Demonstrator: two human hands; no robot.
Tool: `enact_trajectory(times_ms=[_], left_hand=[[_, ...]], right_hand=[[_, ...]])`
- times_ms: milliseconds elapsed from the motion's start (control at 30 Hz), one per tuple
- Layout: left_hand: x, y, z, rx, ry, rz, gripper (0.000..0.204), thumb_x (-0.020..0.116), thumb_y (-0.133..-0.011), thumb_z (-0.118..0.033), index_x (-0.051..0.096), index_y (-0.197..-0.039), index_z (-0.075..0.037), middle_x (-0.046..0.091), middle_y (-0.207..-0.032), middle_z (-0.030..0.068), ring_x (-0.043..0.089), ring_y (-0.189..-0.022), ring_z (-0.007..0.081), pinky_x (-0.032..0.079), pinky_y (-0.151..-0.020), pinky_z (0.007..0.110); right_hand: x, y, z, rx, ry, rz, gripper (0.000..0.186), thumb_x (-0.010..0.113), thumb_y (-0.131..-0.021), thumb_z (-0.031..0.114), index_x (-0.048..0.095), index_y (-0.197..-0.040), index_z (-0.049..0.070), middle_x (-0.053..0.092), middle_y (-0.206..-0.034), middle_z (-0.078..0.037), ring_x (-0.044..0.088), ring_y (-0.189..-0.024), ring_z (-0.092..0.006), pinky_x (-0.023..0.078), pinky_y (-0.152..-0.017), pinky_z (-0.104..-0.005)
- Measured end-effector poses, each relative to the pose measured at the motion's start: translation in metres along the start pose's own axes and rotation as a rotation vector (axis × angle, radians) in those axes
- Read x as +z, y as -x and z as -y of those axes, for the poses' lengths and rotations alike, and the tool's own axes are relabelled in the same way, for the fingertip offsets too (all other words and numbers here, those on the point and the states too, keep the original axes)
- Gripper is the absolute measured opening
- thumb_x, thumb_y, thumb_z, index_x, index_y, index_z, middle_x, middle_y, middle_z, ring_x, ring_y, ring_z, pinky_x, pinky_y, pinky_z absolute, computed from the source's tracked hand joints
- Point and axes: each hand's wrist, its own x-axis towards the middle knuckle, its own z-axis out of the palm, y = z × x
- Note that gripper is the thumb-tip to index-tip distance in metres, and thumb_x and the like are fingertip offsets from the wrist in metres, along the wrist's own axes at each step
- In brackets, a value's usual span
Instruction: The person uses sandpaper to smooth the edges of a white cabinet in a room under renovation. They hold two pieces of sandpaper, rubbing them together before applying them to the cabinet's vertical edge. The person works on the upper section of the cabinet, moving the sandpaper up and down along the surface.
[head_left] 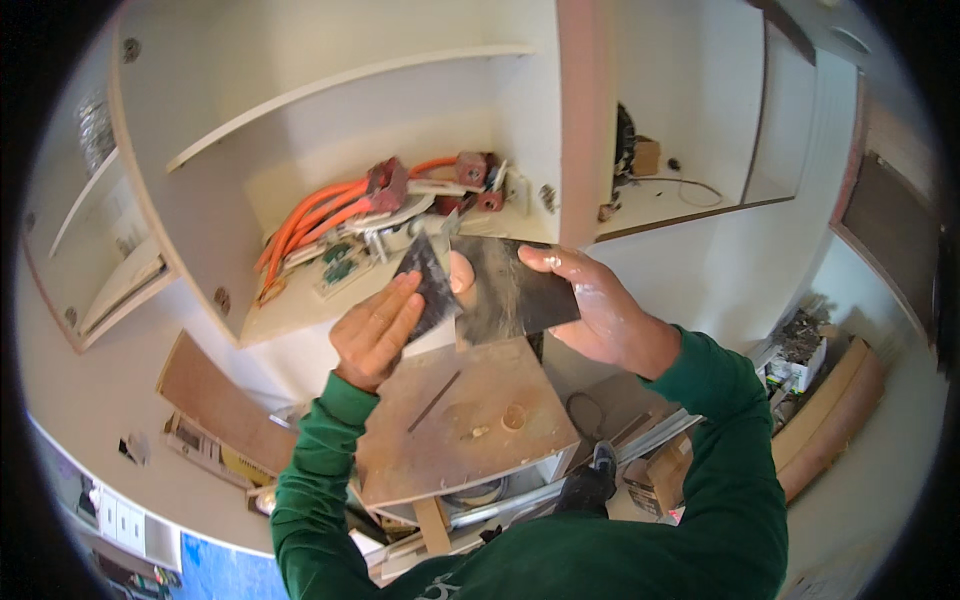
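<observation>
Pressing on a dark, creased piece of sheet (432, 290), the left hand (375, 335) keeps its fingers close together. The right hand (610, 310), specked with white, grips a broader dark sheet (510, 285) at its right edge, thumb on top. A fingertip shows between the two pieces; I cannot tell whose. Both pieces are up above the bench (400, 455), blackish and matt, the broader one flat and streaked with pale dust. Lettering (437, 588), partly cut off, marks the front of the green sweater (600, 555).

The bench is brown and dusty, bearing a thin dark strip (434, 402) and a small round ring (514, 417). Beyond it, a white wall recess (370, 110) with a shelf board holds orange hoses (310, 222) and dark red boxes (387, 187). At lower left, the floor shows a blue patch (230, 568).
</observation>
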Motion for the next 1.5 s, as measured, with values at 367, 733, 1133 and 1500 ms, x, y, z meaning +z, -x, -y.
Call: enact_trajectory(times_ms=[367, 733, 1133, 1500], left_hand=[[0.036, -0.145, 0.170, -0.613, -0.003, -0.337, 0.049, 0.055, -0.104, -0.040, 0.065, -0.094, 0.007, 0.058, -0.074, 0.0226, 0.056, -0.068, 0.0328, 0.047, -0.068, 0.039], [0.102, -0.146, 0.241, -0.699, -0.178, -0.425, 0.056, 0.051, -0.102, -0.053, 0.066, -0.085, -0.002, 0.058, -0.066, 0.0210, 0.058, -0.066, 0.0428, 0.044, -0.061, 0.047], [0.124, -0.147, 0.271, -0.590, -0.265, -0.523, 0.054, 0.055, -0.101, -0.050, 0.055, -0.075, -0.003, 0.052, -0.060, 0.0168, 0.049, -0.055, 0.0359, 0.040, -0.055, 0.043], [0.128, -0.141, 0.277, -0.568, -0.281, -0.570, 0.047, 0.058, -0.101, -0.047, 0.062, -0.082, -0.004, 0.053, -0.062, 0.0159, 0.051, -0.057, 0.0340, 0.040, -0.055, 0.043]], right_hand=[[-0.070, -0.105, 0.303, -0.573, 0.361, -0.150, 0.030, 0.064, -0.099, 0.025, 0.059, -0.124, 0.009, 0.065, -0.116, -0.004, 0.062, -0.101, -0.0165, 0.053, -0.083, -0.0343], [-0.019, -0.201, 0.455, -1.229, 1.787, -0.410, 0.029, 0.063, -0.093, 0.018, 0.069, -0.117, 0.002, 0.070, -0.103, -0.020, 0.066, -0.098, -0.0358, 0.050, -0.089, -0.0438], [-0.025, -0.264, 0.505, -1.506, 2.034, -0.437, 0.030, 0.058, -0.083, 0.006, 0.071, -0.110, 0.004, 0.067, -0.107, -0.025, 0.062, -0.105, -0.0437, 0.049, -0.092, -0.0485], [-0.022, -0.270, 0.502, -1.488, 2.058, -0.134, 0.031, 0.061, -0.084, 0.006, 0.073, -0.112, 0.005, 0.069, -0.103, -0.024, 0.067, -0.096, -0.0406, 0.053, -0.087, -0.0438]])
